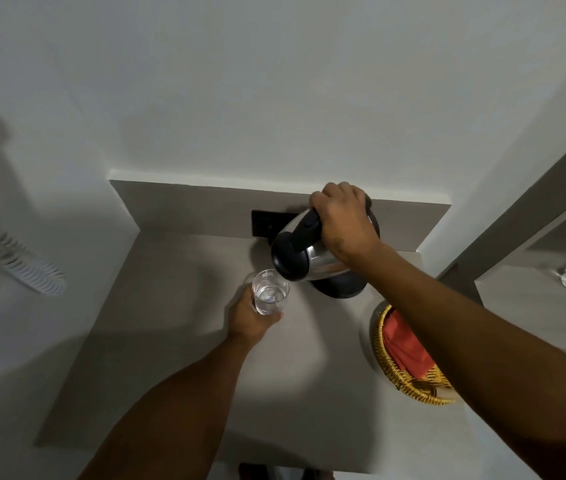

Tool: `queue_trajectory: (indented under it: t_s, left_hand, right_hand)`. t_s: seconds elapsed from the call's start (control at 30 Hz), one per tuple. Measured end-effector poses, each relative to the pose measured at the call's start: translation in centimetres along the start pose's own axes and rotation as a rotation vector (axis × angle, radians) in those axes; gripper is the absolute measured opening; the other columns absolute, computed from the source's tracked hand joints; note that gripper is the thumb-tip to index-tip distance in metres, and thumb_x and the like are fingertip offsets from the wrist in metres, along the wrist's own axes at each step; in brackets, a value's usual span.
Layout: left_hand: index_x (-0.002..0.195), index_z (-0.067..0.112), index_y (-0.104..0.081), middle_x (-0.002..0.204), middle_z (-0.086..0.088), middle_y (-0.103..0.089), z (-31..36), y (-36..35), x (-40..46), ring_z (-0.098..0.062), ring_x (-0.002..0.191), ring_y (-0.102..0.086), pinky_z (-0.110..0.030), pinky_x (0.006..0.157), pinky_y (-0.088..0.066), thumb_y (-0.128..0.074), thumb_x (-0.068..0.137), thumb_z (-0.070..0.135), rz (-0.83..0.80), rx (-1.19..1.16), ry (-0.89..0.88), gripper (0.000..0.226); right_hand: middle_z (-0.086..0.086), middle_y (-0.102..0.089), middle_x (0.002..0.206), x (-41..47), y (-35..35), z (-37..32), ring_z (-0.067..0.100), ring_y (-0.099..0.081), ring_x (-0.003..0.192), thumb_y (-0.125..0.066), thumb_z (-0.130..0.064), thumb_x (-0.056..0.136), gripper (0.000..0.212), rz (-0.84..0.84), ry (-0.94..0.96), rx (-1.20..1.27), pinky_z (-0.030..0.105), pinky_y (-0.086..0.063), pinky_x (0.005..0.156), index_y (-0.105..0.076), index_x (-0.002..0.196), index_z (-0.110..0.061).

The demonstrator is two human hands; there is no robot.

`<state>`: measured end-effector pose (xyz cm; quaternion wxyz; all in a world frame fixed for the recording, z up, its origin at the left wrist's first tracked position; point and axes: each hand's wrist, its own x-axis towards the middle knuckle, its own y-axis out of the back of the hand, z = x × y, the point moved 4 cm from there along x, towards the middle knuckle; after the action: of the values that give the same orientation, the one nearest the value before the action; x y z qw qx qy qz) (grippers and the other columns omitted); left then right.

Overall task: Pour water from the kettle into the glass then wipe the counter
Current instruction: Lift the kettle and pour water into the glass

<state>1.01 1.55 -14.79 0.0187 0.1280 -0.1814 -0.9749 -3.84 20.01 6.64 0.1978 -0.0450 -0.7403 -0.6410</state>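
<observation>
A steel kettle (312,258) with a black lid and black handle is tilted to the left, its spout just over the rim of a clear glass (270,291). My right hand (343,223) grips the kettle's handle from above. My left hand (250,317) holds the glass from the left and below, just above the beige counter (177,306). The glass has some water in it. Under the kettle sits its black base (340,289).
A woven yellow basket (409,382) with a red cloth (406,344) in it stands at the counter's right edge, partly under my right forearm. A black wall socket (264,223) is behind the kettle. A white ribbed object (32,271) hangs at the left.
</observation>
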Motion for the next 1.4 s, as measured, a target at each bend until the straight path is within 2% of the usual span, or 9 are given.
queue_trajectory:
  t_s: [0.27,0.5,0.63,0.7,0.8,0.93,1.13,1.27,1.4]
  left_hand:
    - [0.123,0.003,-0.063,0.104,-0.005,-0.068,0.8,0.4,-0.6,-0.017,0.092,-0.061,0.003,0.060,-0.042,-0.091,0.059,-0.006,-0.003,-0.010,-0.012,0.070]
    - [0.129,0.010,-0.060,0.111,0.004,-0.063,1.1,0.6,-0.7,-0.013,0.101,-0.058,-0.005,0.072,-0.042,-0.092,0.065,0.007,-0.054,0.049,-0.013,0.072]
    - [0.128,0.008,-0.062,0.110,0.001,-0.065,1.0,0.7,-0.7,-0.014,0.099,-0.058,0.005,0.062,-0.040,-0.093,0.063,0.005,-0.024,0.047,-0.007,0.072]
    - [0.130,0.010,-0.061,0.116,-0.001,-0.066,1.0,0.7,-0.8,-0.012,0.100,-0.057,-0.001,0.069,-0.041,-0.094,0.063,0.009,-0.031,0.071,-0.002,0.074]
    - [0.130,0.012,-0.060,0.121,-0.005,-0.069,1.1,0.7,-0.8,-0.018,0.104,-0.063,-0.019,0.083,-0.045,-0.094,0.062,0.014,-0.026,0.095,0.000,0.076]
    - [0.133,0.011,-0.059,0.126,-0.007,-0.069,1.1,0.8,-0.9,-0.012,0.102,-0.058,-0.017,0.084,-0.043,-0.094,0.062,0.013,-0.020,0.093,-0.008,0.079]
    - [0.133,0.010,-0.059,0.127,-0.009,-0.068,1.4,0.7,-0.9,-0.027,0.117,-0.064,-0.022,0.090,-0.046,-0.094,0.062,0.012,-0.021,0.090,0.003,0.079]
    - [0.132,0.011,-0.060,0.125,-0.008,-0.069,1.4,0.8,-1.0,-0.024,0.114,-0.065,-0.020,0.087,-0.044,-0.095,0.061,0.012,-0.021,0.082,-0.005,0.079]
    - [0.131,0.011,-0.061,0.125,-0.007,-0.070,1.5,0.9,-1.1,-0.014,0.104,-0.060,-0.019,0.086,-0.043,-0.095,0.062,0.012,-0.035,0.076,0.000,0.077]
  right_hand:
    - [0.013,-0.058,0.098,0.9,-0.1,-3.8,0.031,-0.048,0.095,-0.054,-0.012,0.088,0.015,-0.043,0.139,-0.173,0.045,-0.032,0.092,-0.062,0.101,-0.010]
    - [0.012,-0.057,0.094,1.0,0.2,-4.9,0.030,-0.048,0.093,-0.056,-0.013,0.089,0.012,-0.044,0.170,-0.216,0.044,-0.033,0.090,-0.063,0.098,-0.011]
    - [0.012,-0.057,0.095,1.3,0.6,-4.8,0.030,-0.047,0.093,-0.053,-0.010,0.089,0.014,-0.047,0.149,-0.226,0.044,-0.032,0.091,-0.063,0.099,-0.010]
    - [0.012,-0.056,0.095,1.4,0.7,-4.7,0.030,-0.047,0.093,-0.053,-0.009,0.089,0.014,-0.046,0.144,-0.233,0.043,-0.032,0.090,-0.063,0.099,-0.010]
    - [0.012,-0.056,0.094,1.6,0.9,-4.6,0.030,-0.047,0.093,-0.053,-0.009,0.089,0.013,-0.036,0.140,-0.239,0.043,-0.032,0.090,-0.062,0.098,-0.010]
    - [0.012,-0.057,0.094,1.6,1.1,-4.5,0.030,-0.048,0.092,-0.053,-0.009,0.089,0.010,-0.027,0.134,-0.249,0.044,-0.032,0.090,-0.061,0.095,-0.009]
    - [0.012,-0.057,0.095,1.9,1.4,-4.3,0.030,-0.048,0.093,-0.051,-0.005,0.087,0.014,-0.025,0.111,-0.262,0.044,-0.032,0.090,-0.061,0.096,-0.009]
    - [0.012,-0.057,0.095,2.0,1.6,-4.2,0.030,-0.048,0.094,-0.049,-0.004,0.086,0.015,-0.015,0.103,-0.260,0.044,-0.032,0.090,-0.061,0.095,-0.008]
    - [0.012,-0.057,0.095,2.0,1.6,-4.1,0.030,-0.048,0.094,-0.051,-0.006,0.087,0.014,-0.012,0.100,-0.252,0.044,-0.032,0.091,-0.061,0.096,-0.009]
